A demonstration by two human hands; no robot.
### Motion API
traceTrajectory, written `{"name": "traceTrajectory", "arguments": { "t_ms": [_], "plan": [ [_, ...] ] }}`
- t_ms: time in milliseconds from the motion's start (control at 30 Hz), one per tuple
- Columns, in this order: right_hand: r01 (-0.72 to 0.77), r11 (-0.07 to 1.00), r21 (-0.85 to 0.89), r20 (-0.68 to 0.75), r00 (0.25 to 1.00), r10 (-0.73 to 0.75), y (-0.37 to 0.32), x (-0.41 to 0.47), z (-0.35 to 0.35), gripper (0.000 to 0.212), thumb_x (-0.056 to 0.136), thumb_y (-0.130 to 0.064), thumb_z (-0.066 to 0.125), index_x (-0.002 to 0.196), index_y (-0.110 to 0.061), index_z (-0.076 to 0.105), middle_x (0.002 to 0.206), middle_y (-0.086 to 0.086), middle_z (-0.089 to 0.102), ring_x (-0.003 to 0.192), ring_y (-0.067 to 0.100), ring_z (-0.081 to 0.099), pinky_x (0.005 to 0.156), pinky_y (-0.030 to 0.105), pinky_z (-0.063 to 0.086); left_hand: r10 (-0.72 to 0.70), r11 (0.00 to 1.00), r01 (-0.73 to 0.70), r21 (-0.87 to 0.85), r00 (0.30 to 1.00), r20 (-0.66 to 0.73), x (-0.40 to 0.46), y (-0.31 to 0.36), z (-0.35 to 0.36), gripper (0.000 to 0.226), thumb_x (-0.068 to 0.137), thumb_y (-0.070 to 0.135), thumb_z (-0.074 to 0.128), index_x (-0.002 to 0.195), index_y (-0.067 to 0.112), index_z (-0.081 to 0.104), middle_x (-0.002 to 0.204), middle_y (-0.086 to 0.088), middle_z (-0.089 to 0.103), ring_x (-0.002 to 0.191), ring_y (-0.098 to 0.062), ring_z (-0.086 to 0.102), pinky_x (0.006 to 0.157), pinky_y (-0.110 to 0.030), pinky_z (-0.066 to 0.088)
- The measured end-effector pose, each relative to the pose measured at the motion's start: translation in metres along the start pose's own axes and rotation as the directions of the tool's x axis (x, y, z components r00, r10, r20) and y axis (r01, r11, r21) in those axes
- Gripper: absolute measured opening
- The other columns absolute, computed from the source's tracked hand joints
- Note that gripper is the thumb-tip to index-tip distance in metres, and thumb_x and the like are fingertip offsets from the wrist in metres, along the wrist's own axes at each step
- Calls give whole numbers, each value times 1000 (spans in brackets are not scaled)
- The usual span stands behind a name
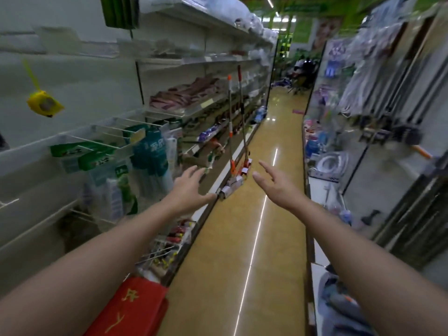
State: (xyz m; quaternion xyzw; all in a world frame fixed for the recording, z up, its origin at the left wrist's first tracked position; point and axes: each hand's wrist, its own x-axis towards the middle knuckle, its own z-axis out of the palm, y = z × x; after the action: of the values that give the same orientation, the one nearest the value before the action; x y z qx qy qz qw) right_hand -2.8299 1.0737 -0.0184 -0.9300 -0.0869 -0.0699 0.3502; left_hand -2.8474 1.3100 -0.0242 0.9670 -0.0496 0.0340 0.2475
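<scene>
I stand in a shop aisle with both arms stretched forward. My left hand (189,187) is held out with straight fingers and holds nothing. My right hand (276,183) is also held out, fingers spread and empty. Ahead of the hands, two flat mops (236,175) with orange-and-white handles lean against the left shelving, their heads resting on the floor. Neither hand touches the mops.
White shelving (169,112) lines the left side with hanging green packets (145,151) and a yellow tape measure (44,105). A red mat (128,309) lies low at the left. Racks of goods (363,93) line the right. The tan floor (242,263) runs between them.
</scene>
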Motion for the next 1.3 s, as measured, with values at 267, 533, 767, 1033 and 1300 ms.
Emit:
{"name": "traceTrajectory", "arguments": {
  "t_ms": [267, 533, 767, 1033, 1300],
  "plan": [
    [-71, 997, 13, 5, 997, 71, 66, 140, 3, 62, 92, -56, 44, 147, -31, 29, 151, 1, 37, 136, 23, 37, 108, 45, 36, -8, 1000, 9, -23, 998, 62, 176, -2, 48, 90, 79, 56, 64, 150, 28, 17, 159, 1, 10, 144, -28, 18, 114, -48, 27],
    [-44, 997, 57, 14, 999, 43, 115, 314, -12, 54, 95, -53, 42, 145, -35, 33, 149, -1, 40, 137, 20, 36, 109, 42, 35, 16, 998, -10, -69, 997, 75, 365, 13, 58, 97, 74, 53, 70, 150, 30, 14, 157, 0, 19, 139, -29, 29, 107, -53, 38],
    [-38, 973, -229, 92, 994, 61, 199, 463, -5, 54, 92, -61, 37, 143, -50, 24, 153, -2, 32, 139, 25, 30, 110, 54, 28, 12, 997, -6, -75, 997, 73, 507, 32, 100, 95, 76, 48, 71, 150, 28, 16, 157, 1, 21, 141, -25, 27, 109, -52, 35],
    [81, 960, -267, 220, 975, -21, 293, 661, -30, 61, 91, -63, 37, 146, -43, 20, 151, 1, 35, 137, 26, 34, 107, 54, 33, -151, 988, 148, 51, 987, 59, 684, 65, 139, 87, 84, 55, 59, 152, 25, 14, 161, 2, 4, 147, -25, 5, 119, -47, 13],
    [193, 948, -254, 310, 945, -110, 350, 824, -32, 66, 90, -65, 35, 148, -36, 20, 152, 7, 34, 138, 28, 33, 108, 51, 34, -230, 973, 230, 19, 973, -7, 827, 78, 158, 80, 89, 53, 52, 152, 23, 14, 161, 1, 4, 147, -25, 5, 119, -43, 11]
  ]
}}
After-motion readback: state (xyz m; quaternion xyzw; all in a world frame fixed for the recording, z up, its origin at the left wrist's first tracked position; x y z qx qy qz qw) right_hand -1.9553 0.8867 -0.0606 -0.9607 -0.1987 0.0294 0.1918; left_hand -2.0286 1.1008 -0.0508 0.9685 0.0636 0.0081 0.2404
